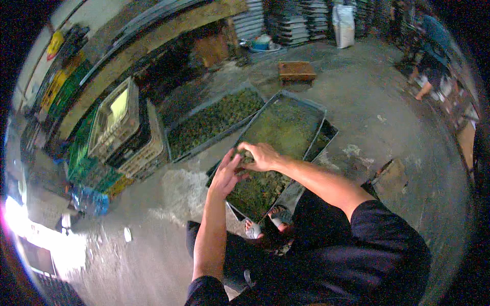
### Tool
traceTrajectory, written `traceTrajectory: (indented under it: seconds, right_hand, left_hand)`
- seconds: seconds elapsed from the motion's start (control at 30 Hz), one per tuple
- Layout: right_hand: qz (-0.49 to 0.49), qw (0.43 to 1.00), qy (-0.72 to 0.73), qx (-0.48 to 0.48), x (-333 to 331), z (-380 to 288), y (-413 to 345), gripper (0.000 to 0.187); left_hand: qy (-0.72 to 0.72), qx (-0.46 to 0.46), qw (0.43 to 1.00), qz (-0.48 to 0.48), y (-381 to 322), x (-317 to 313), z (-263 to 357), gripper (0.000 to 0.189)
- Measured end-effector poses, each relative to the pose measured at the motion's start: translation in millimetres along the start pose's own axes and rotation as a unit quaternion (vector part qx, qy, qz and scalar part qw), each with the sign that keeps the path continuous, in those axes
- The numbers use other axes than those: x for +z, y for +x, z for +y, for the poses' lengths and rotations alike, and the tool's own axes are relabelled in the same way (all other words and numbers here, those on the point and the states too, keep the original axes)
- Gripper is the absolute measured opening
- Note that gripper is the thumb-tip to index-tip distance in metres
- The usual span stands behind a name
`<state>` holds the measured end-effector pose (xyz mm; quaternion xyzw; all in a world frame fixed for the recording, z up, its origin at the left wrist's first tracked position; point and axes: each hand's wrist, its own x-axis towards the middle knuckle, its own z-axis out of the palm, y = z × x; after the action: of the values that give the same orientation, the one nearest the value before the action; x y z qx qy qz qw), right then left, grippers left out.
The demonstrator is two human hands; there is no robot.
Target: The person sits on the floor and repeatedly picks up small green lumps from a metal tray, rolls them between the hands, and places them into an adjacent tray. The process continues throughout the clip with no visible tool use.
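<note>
Both hands hover over a long tray [320, 128], its far part filled with a smooth greenish layer. Brownish-green lumps [264, 191] lie in the tray's near part. My left hand [226, 174] has its fingers spread and pointing towards the other hand. Curled, with thumb and fingers apart, my right hand [264, 156] faces it. Small brownish bits show between the hands, but blur hides whether the right hand holds any. Another edge shows beneath the tray's right side. To the left, a second tray [214, 136] holds many dark green clumps.
Stacked plastic crates [115, 118] stand at the left, with a blue translucent container [92, 202] beside them. A low wooden stool [297, 69] sits beyond the trays. Farther back are a white sack [344, 28] and stacked trays [294, 30]. A person [432, 57] is low at the right.
</note>
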<state>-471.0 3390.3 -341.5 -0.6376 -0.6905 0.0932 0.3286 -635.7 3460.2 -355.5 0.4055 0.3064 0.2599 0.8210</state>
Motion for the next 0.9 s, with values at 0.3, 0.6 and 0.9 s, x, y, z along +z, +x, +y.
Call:
traceTrajectory:
  seconds: [0.3,0.6,0.9]
  right_hand:
    - [0.004,0.995,0.101,-0.024,0,-12,9,0.042]
    - [0.011,0.994,0.092,0.05,5,-11,10,0.028]
    - [0.036,0.801,0.474,0.364,-1,31,9,0.027]
  left_hand:
    - [-0.028,0.038,0.998,-0.036,25,-34,-13,0.032]
    - [0.072,0.125,0.983,0.113,25,-6,-18,0.012]
    - [-0.187,-0.055,0.966,0.17,22,-24,1,0.052]
